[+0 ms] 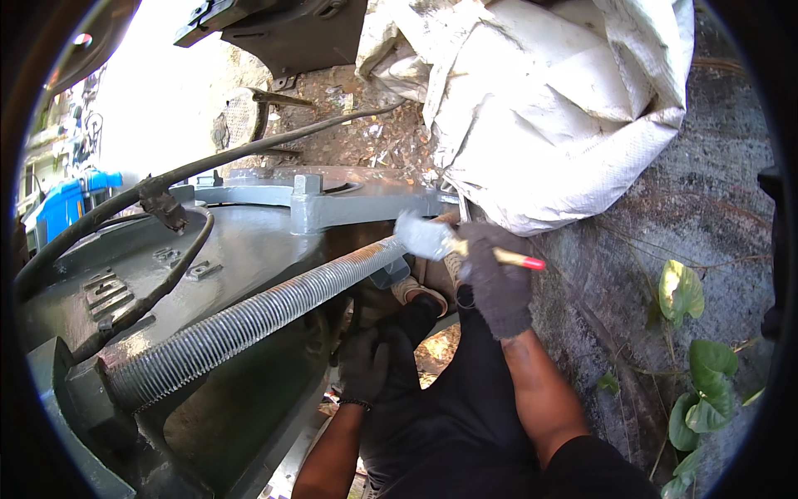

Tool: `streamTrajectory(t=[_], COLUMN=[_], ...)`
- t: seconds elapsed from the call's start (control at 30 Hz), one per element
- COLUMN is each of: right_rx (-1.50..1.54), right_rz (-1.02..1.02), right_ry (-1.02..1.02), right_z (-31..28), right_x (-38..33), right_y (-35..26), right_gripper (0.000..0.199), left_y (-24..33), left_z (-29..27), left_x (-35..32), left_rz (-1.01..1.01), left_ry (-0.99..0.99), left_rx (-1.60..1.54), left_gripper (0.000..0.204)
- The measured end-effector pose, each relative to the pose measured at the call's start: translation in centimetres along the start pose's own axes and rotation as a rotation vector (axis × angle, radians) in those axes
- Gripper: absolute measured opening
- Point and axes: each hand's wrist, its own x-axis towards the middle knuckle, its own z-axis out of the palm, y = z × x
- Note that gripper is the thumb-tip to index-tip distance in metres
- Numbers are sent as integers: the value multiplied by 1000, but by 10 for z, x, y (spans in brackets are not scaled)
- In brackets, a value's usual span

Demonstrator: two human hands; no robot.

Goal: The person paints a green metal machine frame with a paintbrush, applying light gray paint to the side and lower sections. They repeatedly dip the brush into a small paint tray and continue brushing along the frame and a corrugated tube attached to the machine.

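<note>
My right hand (499,270), in a dark knitted glove, grips a paintbrush (459,246) with a pale wooden handle and a red tip. The brush's bristles (418,234), coated in light grey paint and a little blurred, are at the far end of a thick threaded rod (266,320). That rod runs diagonally along a grey-painted metal machine (258,229); its far part looks rusty brown, the rest silvery grey. Low by my thigh, my left hand (363,366), gloved too, lies beside the machine's edge with its fingers loosely extended and nothing visible in it.
A black cable (274,140) crosses above the machine, with a thinner branch hanging from it. A large white woven sack (565,116) bulges at the far right. Leafy vines (711,374) grow along a grey slab (582,333). A dark metal part (299,37) overhangs at the top.
</note>
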Motion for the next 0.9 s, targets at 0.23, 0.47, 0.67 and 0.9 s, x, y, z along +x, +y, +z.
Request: streamTrajectory(t=[0.23, 0.47, 0.67, 0.9], right_rx=[218, 209, 24, 5], right_rz=[270, 244, -163, -216], right_ry=[-27, -230, -187, -179], right_z=[-13, -26, -12, -3], right_x=[-30, -9, 40, 60], right_y=[16, 14, -4, -6], right_gripper=[23, 25, 27, 26], left_y=[2, 3, 1, -7], left_z=[1, -9, -16, 1], left_x=[4, -8, -13, -8], left_rz=[-22, 6, 53, 39], left_ry=[-11, -20, -18, -3], left_rx=[36, -14, 17, 103], left_gripper=[40, 38, 37, 36])
